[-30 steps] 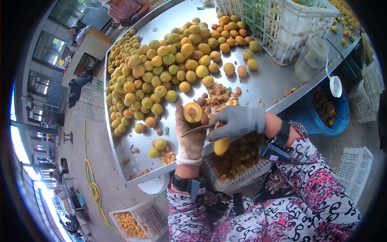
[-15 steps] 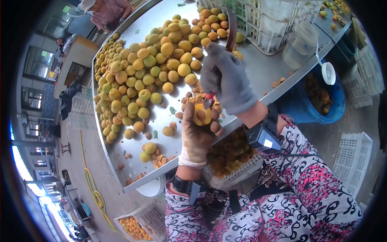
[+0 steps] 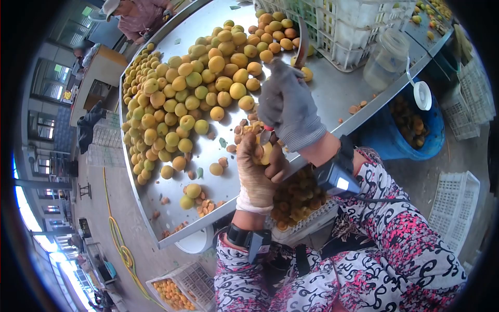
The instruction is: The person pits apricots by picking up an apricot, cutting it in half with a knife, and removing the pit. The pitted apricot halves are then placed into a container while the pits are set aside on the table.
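Observation:
My left hand (image 3: 258,174), in a stained light glove, is closed around a cut yellow fruit (image 3: 266,154) above the near edge of the metal table (image 3: 223,177). My right hand (image 3: 291,104), in a grey glove, grips a small tool (image 3: 265,136) with a red part and a metal tip, its tip at the fruit. A curved blade (image 3: 302,41) shows just beyond my right hand. Loose pits and cut pieces (image 3: 247,130) lie beside the fruit. A big heap of yellow-orange fruit (image 3: 179,99) covers the table to the left and beyond.
White crates (image 3: 353,31) and a clear jar (image 3: 387,60) stand at the back right. A blue bucket (image 3: 434,140) is right of the table. A crate of fruit (image 3: 296,229) sits below the near edge. Another person (image 3: 140,21) is at the far left.
My left fingers have closed further over the fruit, which has turned and is more covered. My right hand has shifted slightly left. The other person's arms have moved.

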`<state>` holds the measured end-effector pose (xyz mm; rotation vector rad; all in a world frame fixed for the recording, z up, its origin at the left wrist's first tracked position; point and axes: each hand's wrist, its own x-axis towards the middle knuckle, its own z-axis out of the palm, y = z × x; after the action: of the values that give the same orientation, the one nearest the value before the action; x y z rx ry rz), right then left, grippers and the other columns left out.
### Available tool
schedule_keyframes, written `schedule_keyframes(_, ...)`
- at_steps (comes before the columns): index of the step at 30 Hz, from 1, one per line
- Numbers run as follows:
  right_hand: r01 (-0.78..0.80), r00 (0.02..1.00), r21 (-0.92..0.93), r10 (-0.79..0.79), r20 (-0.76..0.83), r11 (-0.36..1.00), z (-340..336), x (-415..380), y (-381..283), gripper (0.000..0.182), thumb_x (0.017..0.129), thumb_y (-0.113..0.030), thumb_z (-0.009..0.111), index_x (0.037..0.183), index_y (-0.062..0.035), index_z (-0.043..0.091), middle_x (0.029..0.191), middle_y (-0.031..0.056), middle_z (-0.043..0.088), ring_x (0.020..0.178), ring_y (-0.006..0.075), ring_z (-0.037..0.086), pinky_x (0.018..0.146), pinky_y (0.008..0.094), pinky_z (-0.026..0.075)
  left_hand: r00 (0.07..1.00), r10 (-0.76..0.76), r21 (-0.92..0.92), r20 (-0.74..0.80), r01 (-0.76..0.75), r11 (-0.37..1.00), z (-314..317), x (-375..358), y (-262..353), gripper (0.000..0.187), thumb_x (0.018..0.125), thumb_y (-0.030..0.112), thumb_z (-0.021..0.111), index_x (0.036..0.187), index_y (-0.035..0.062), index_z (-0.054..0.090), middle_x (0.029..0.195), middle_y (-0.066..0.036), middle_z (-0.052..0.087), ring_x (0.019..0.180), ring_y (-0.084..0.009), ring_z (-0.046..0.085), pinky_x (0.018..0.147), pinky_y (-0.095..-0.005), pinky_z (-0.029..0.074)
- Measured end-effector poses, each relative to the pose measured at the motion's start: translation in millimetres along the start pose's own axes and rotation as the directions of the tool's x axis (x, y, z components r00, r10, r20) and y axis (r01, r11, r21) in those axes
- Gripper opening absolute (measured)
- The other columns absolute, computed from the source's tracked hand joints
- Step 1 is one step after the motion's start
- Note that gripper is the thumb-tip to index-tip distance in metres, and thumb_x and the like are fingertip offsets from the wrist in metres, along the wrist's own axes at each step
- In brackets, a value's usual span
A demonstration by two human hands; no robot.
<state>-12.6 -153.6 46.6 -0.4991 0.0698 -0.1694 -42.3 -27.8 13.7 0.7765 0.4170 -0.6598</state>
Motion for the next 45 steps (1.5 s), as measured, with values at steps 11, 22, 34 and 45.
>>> schedule_keyframes(11, 0.040, 0.999, -0.006, -0.040, 0.019, 0.999, 5.9, 4.8, -5.4, 0.042, 0.093, -0.032, 0.055, 0.060, -0.0156, 0.036, 0.046, -0.0066, 0.029, 0.034, 0.0056, 0.025, 0.032, 0.0244, 0.019, 0.950, -0.078, -0.106, 0.301, 0.114, 0.988, 0.9, 2.4, 1.5, 0.037, 0.090, 0.047, 0.050, 0.090, 0.0109, 0.057, 0.057, 0.000, 0.043, 0.036, -0.0066, 0.022, 0.033, -0.0202, 0.016)
schedule_keyframes(22, 0.293, 0.951, -0.520, -0.300, 0.073, 0.802, 14.5, -13.7, 22.7, 0.025, 0.085, -0.027, 0.070, 0.079, -0.0048, 0.059, 0.059, -0.0056, 0.049, 0.059, 0.0005, 0.047, 0.049, 0.0183, 0.036, 0.989, 0.145, -0.048, 0.031, -0.143, 0.989, 17.7, 3.8, -7.0, 0.023, 0.091, 0.038, 0.053, 0.091, 0.0149, 0.056, 0.075, 0.002, 0.057, 0.050, -0.0086, 0.046, 0.041, -0.0230, 0.035)
schedule_keyframes(34, -0.061, 0.995, -0.006, 0.061, 0.077, 0.998, 2.2, 3.7, 3.2, 0.040, 0.092, -0.030, 0.056, 0.062, -0.0134, 0.036, 0.046, -0.0021, 0.036, 0.033, 0.0078, 0.033, 0.030, 0.0258, 0.023, 0.935, -0.163, -0.229, 0.316, 0.242, 0.943, 0.4, 10.9, 5.6, 0.033, 0.090, 0.042, 0.050, 0.089, 0.0099, 0.056, 0.061, 0.000, 0.051, 0.033, -0.0076, 0.024, 0.029, -0.0201, 0.018)
schedule_keyframes(45, 0.266, 0.948, -0.963, 0.168, 0.270, 0.048, -7.7, -16.1, 30.1, 0.030, 0.084, -0.030, 0.064, 0.106, -0.0089, 0.060, 0.081, 0.0093, 0.064, 0.075, 0.0193, 0.065, 0.065, 0.0311, 0.051, 0.960, 0.257, 0.164, 0.114, -0.274, 0.948, -26.2, 16.3, 28.6, 0.052, 0.090, 0.051, 0.050, 0.112, 0.0050, 0.054, 0.103, -0.006, 0.061, 0.082, -0.0162, 0.060, 0.063, -0.0284, 0.049)
